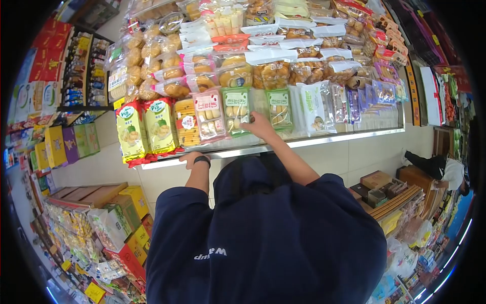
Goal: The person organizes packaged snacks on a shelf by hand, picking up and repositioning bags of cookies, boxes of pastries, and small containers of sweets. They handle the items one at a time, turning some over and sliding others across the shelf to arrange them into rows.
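Note:
My right hand reaches over the display edge. Its fingers are bent against the right side of a green-framed pack of small pale buns, which stands among other packs. Just right of that hand leans a second green pack. A pink pack adjoins the first green one on the left. My left hand, with a dark band at the wrist, rests at the metal front edge, its fingers only partly visible and loosely extended. Nothing shows in it.
Yellow-green packs with red ends stand at the front left corner. Bagged breads fill the rows behind. A white-green bag lies to the right. Stacked cartons are behind on the left; another person is at far right.

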`<state>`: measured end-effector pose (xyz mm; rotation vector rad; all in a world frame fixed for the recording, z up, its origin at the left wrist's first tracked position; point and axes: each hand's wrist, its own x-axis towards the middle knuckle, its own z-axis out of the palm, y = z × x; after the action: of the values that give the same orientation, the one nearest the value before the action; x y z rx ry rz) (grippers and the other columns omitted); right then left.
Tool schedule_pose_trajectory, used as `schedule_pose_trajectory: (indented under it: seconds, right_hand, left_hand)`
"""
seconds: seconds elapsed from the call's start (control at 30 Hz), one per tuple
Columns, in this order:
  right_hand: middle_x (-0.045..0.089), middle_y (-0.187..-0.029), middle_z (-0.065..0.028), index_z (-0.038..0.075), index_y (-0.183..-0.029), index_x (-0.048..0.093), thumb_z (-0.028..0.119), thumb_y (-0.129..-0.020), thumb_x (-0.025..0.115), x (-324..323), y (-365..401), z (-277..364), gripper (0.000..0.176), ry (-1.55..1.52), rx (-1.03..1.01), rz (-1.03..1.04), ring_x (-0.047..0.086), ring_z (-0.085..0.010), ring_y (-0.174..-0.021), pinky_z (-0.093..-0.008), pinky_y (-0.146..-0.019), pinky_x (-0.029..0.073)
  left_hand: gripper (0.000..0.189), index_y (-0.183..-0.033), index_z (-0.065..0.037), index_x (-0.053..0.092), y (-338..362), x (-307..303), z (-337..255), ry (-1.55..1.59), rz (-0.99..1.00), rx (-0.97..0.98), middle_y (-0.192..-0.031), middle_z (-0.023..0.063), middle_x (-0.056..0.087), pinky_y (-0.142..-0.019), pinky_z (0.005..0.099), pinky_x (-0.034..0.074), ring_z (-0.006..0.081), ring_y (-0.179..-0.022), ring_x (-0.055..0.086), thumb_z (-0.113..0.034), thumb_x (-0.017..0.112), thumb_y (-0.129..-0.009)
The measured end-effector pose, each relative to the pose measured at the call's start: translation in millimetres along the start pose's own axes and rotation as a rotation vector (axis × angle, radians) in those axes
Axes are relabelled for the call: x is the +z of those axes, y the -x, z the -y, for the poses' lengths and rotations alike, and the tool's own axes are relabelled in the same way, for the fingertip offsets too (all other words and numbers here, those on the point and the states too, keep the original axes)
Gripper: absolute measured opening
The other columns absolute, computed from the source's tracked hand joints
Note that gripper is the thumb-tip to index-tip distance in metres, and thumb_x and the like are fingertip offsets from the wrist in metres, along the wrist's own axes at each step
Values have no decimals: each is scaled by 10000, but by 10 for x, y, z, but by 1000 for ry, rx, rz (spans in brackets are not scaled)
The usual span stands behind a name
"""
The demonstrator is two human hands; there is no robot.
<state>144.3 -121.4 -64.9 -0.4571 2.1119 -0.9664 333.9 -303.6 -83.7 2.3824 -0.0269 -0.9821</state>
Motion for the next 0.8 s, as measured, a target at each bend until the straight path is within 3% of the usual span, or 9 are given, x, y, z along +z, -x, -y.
schedule_pose_trajectory:
  seconds: [0.17,0.37,0.47,0.57,0.67,0.8]
  right_hand:
    - [657,-912,-88,6,-990,639,270,-751,835,128,-34,-120,406,-276,41,-66,621,-211,-836,-354,-752,494]
    - [624,-897,-10,82,-936,628,156,-837,759,-30,34,-276,180,-648,69,-85,586,-140,-867,-312,-769,467]
    - [644,-1036,-26,51,-1099,633,143,-846,757,-220,164,-429,296,-820,249,-167,598,-139,-964,-291,-812,463]
    - [647,-1108,-24,72,-1228,608,152,-893,736,-492,543,-337,367,-942,258,-285,605,-145,-1002,-317,-817,481]
    - [593,-1166,-23,97,-1389,513,139,-948,685,-585,648,-701,476,-1043,249,-340,590,-152,-1025,-376,-822,507]
    - [630,-1095,-24,85,-1384,551,161,-985,648,-632,722,-755,418,-907,226,-460,601,-133,-981,-365,-821,521]
  left_hand:
    - [772,-1367,0,542,-52,20,16,28,21,-23,-1360,166,623,-981,524,526,377,-1191,618,-644,363,-980]
    - [773,-1382,12,523,-133,40,34,36,30,-13,-1364,171,617,-981,526,527,381,-1199,613,-635,370,-987]
    - [757,-1379,12,523,-74,6,21,26,46,-21,-1363,171,616,-977,522,532,381,-1196,614,-621,373,-991]
    - [740,-1361,13,534,-99,-7,31,23,63,-28,-1362,168,614,-971,518,538,381,-1187,617,-610,378,-994]
    - [716,-1315,10,574,-88,6,35,-1,44,0,-1343,168,626,-952,515,544,381,-1174,622,-603,389,-993]
    - [737,-1295,23,592,-215,55,85,-10,30,9,-1308,179,648,-947,516,536,389,-1161,626,-617,396,-985]
